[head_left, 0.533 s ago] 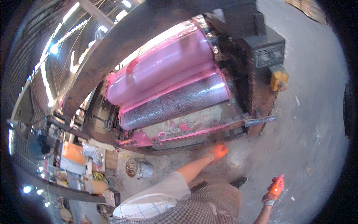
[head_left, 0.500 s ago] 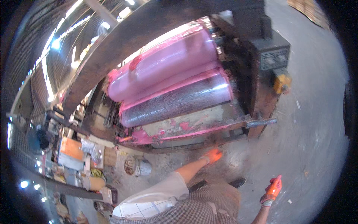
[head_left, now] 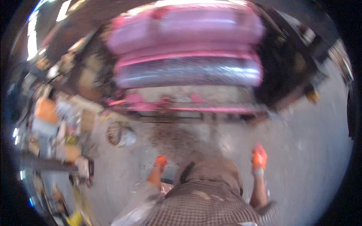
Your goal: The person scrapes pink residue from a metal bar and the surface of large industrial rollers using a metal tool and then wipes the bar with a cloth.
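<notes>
My left hand (head_left: 161,161), in an orange glove, hangs beside my body over the floor. My right hand (head_left: 259,156), gloved in orange too, is held out on the other side of my body. Both are smeared by motion, so their fingers do not show clearly; I see nothing held. Neither touches the roller machine in front of me. Its upper roller (head_left: 196,32) is wrapped in pink material. Below it lies a shiny dark roller (head_left: 188,71) with pink edges. Pink scraps (head_left: 137,102) lie on the tray (head_left: 222,92) under the rollers.
A bucket (head_left: 128,137) stands on the floor at the left front of the machine. Boxes, an orange-topped stack (head_left: 46,110) and other clutter crowd the left side. A yellow part (head_left: 312,97) sits at the machine's right end. Grey floor (head_left: 301,158) stretches to the right.
The view has turned, and the machine now lies straight across in front of me. My left hand has moved back from near the machine's front edge to my left side; my right hand is farther forward.
</notes>
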Motion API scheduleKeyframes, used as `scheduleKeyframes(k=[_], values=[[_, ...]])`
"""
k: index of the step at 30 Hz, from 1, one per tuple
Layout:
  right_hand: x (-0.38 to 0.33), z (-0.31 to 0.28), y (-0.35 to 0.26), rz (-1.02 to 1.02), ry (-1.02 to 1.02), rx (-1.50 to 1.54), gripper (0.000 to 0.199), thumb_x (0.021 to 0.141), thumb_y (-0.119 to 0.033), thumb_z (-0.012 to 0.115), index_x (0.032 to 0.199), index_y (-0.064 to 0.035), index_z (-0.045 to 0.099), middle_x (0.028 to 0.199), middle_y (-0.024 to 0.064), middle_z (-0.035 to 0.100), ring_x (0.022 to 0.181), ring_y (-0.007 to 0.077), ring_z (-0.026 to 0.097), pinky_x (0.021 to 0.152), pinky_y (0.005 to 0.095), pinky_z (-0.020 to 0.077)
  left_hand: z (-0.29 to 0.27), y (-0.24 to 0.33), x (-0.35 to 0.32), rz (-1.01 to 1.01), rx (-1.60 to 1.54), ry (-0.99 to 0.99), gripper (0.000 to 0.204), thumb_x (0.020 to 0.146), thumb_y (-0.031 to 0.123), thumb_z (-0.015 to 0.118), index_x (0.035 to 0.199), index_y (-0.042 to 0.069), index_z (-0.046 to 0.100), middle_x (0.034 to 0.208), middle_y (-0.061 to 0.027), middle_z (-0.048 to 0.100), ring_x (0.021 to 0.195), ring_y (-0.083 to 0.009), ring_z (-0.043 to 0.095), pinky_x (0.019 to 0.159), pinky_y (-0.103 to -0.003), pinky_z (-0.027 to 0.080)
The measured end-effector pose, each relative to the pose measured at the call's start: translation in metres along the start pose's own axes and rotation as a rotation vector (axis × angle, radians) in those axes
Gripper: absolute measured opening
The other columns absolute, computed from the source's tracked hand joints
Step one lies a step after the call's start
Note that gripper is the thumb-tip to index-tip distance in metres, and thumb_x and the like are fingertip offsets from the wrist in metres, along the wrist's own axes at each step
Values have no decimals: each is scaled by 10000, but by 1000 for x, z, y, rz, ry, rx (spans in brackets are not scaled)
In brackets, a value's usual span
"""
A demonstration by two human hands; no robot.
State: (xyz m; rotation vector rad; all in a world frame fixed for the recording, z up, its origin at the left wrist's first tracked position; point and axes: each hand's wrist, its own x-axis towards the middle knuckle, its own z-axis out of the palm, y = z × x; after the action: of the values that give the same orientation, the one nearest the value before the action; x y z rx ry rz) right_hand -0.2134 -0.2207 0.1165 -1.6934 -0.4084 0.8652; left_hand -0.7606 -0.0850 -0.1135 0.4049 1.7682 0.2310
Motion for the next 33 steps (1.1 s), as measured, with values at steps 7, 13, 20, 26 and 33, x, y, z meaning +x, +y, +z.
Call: scheduleKeyframes(k=[7,13,20,26,33], values=[[-9,164,-51,-398,-346,-713,449,1002,-463,494,1048,-62,692,1083,208,704,1032,411,650,892,454,513,-72,-115,40,-171,-362,-22,517,995,570,513,1203,97,527,933,-129,657,706,-284,656,535,-379,506],[-24,261,-74,-278,-575,-947,464,989,-503,478,1088,-114,710,1054,193,715,992,418,659,862,478,522,-113,-114,56,-168,-512,-22,560,983,545,527,1336,111,493,1009,-139,669,781,-273,670,610,-361,542],[-8,333,-55,-217,-636,-867,365,1000,-376,578,1002,-29,691,909,219,684,757,273,659,723,399,510,-131,-35,22,90,-598,122,556,988,433,603,1394,74,482,1053,-170,692,752,-270,692,614,-363,560],[13,424,-27,-331,-880,-526,358,1016,-284,605,806,5,586,649,108,506,635,124,488,593,325,435,-138,-77,-4,143,-858,299,523,973,430,625,1319,44,551,945,-101,656,803,-204,653,609,-321,534],[-5,475,-33,-342,-992,-344,374,1038,-264,573,774,1,575,654,32,520,629,106,449,589,319,413,-164,-198,-32,-48,-324,254,317,983,374,592,1131,94,601,872,-73,629,805,-212,623,636,-400,536]])
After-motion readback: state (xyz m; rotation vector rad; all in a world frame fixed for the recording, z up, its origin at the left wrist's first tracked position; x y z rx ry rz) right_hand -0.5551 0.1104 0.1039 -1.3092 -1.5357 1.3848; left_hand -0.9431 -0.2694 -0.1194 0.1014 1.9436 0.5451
